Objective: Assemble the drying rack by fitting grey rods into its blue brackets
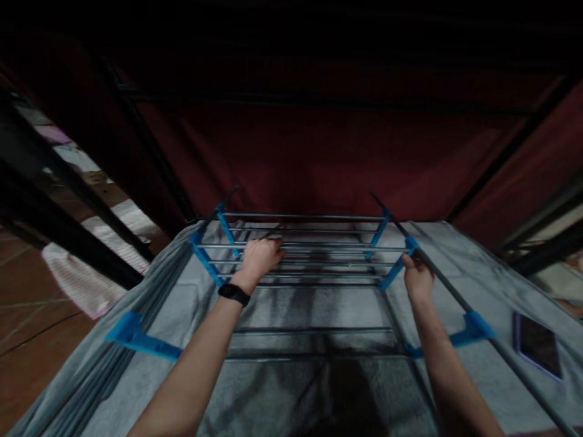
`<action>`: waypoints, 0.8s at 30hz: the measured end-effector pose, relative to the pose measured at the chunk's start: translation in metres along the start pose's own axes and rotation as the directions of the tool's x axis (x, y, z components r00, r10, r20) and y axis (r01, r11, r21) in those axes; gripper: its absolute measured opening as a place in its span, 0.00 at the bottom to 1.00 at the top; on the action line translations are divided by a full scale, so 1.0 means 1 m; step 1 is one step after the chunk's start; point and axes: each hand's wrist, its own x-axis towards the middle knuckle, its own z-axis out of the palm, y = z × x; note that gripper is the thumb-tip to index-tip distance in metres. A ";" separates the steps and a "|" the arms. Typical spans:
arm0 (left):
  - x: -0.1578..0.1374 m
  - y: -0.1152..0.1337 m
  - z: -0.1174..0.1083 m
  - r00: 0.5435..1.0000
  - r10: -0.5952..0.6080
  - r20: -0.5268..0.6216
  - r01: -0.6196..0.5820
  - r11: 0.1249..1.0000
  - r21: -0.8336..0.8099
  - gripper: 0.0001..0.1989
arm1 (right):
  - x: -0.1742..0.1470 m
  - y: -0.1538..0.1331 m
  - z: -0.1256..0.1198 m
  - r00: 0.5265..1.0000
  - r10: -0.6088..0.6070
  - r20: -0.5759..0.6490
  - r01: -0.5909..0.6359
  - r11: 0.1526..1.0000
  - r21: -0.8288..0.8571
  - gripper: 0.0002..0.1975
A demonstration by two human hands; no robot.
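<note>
A rack of grey metal rods and blue plastic brackets [207, 261] stands on the grey blanket. My left hand [262, 258], with a black band at its wrist, is closed around the horizontal rods [319, 247] of one tier. On the other side my right hand [418, 279] grips the long side pole [444, 282] just below a blue bracket [411, 243]. Its fingers are partly hidden behind the pole. Nearer to me, a lower pair of rods [314, 331] runs between two more blue brackets [473, 326].
A phone [538, 345] lies on the blanket [291, 309] at the right. Dark red fabric [310, 158] hangs behind, framed by black metal bars [155, 152]. To the left, a striped cloth [91, 273] hangs above the brown tiled floor [31, 315], where a thin cable runs.
</note>
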 end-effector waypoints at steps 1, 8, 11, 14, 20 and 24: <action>0.000 -0.002 0.002 0.999 0.034 -0.023 -0.033 0.999 0.023 0.15 | 0.000 -0.001 0.001 1.000 -0.010 0.013 0.009 1.000 0.023 0.23; -0.012 -0.020 0.010 0.929 0.291 -0.230 -0.281 0.957 0.076 0.21 | 0.001 0.005 0.004 0.998 -0.056 0.027 0.054 0.994 0.094 0.24; -0.022 -0.027 0.002 0.914 0.271 -0.300 -0.262 0.962 0.073 0.24 | 0.002 0.007 0.004 0.996 -0.075 0.040 0.070 0.992 0.108 0.22; -0.032 -0.036 -0.014 0.905 0.089 -0.416 -0.071 0.996 0.060 0.27 | 0.002 0.006 0.004 0.996 -0.085 0.040 0.080 0.991 0.110 0.20; -0.046 -0.082 -0.042 0.711 -0.488 -0.507 0.521 0.849 -0.086 0.35 | -0.002 -0.005 0.001 0.997 -0.066 0.041 0.061 0.991 0.117 0.17; -0.043 -0.108 -0.051 0.641 -0.755 -0.135 0.752 0.654 -0.088 0.31 | -0.004 -0.012 -0.001 0.997 -0.057 0.048 0.050 0.990 0.132 0.18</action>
